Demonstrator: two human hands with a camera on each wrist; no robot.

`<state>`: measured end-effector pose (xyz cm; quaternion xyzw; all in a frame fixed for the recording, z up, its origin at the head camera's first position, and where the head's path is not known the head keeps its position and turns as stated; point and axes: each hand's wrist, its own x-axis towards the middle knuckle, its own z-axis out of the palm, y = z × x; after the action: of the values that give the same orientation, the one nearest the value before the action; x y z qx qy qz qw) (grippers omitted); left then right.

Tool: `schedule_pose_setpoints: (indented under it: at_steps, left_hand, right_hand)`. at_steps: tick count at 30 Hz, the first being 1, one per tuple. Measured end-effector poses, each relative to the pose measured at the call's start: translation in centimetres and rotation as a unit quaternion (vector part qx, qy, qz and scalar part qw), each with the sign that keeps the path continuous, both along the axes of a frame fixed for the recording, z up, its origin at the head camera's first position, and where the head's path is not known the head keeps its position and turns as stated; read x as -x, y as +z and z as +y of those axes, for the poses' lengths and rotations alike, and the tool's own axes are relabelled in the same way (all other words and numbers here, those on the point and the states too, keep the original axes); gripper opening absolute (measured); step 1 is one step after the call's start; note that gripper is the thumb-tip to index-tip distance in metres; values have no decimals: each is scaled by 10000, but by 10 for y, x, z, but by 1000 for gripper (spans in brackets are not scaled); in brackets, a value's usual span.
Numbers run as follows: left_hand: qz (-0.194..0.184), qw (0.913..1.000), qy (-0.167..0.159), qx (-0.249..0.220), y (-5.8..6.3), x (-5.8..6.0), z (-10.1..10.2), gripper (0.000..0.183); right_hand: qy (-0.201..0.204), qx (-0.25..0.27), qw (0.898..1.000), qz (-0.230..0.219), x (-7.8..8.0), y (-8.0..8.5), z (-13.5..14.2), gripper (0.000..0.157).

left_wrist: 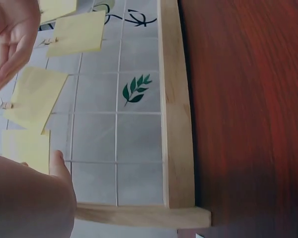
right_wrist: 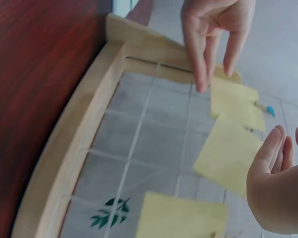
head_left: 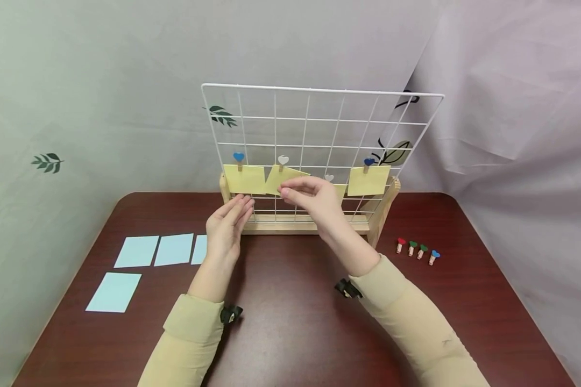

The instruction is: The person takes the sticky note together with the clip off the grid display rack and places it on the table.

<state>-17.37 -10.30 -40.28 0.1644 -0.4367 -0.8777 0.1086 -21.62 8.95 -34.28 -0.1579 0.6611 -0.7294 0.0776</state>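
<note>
A white wire grid (head_left: 324, 119) in a wooden stand (head_left: 281, 227) carries several yellow notes, each held by a heart-topped clip. The leftmost yellow note (head_left: 244, 180) hangs under a blue heart clip (head_left: 239, 157). Just below its lower edge are the fingertips of my left hand (head_left: 225, 228), fingers extended. A second yellow note (right_wrist: 228, 153) hangs tilted under a white heart clip (head_left: 283, 160). My right hand (head_left: 318, 207) is in front of this tilted note, fingers loosely bent, nothing between them. It partly hides the third yellow note (left_wrist: 79, 32) in the head view.
Several light-blue notes (head_left: 136, 251) lie on the dark red table (head_left: 290, 317), left of my left arm. On the right lie several small heart clips (head_left: 412, 247) in red, green and blue. Another yellow note (head_left: 369, 180) hangs at the grid's right under a dark blue heart clip.
</note>
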Motion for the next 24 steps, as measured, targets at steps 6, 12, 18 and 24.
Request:
schedule_pose_setpoints:
  at_steps: [6,12,18,24]
  left_hand:
    - [-49,9996,144,-243,3,2,6,44]
    - [-156,9985,265,-462,5,4,8,46]
    - [-201,9964,306,-759,11,5,11,47]
    - [-262,9941,336,-993,15,5,13,48]
  right_hand:
    - [-17,63,9996,264,0,15,-23,27]
    - [-106,236,9983,519,-1,26,-46,27]
    - [-275,193,9959,842,1,33,-63,27]
    - [-312,97,9933,1110,3,36,-73,30]
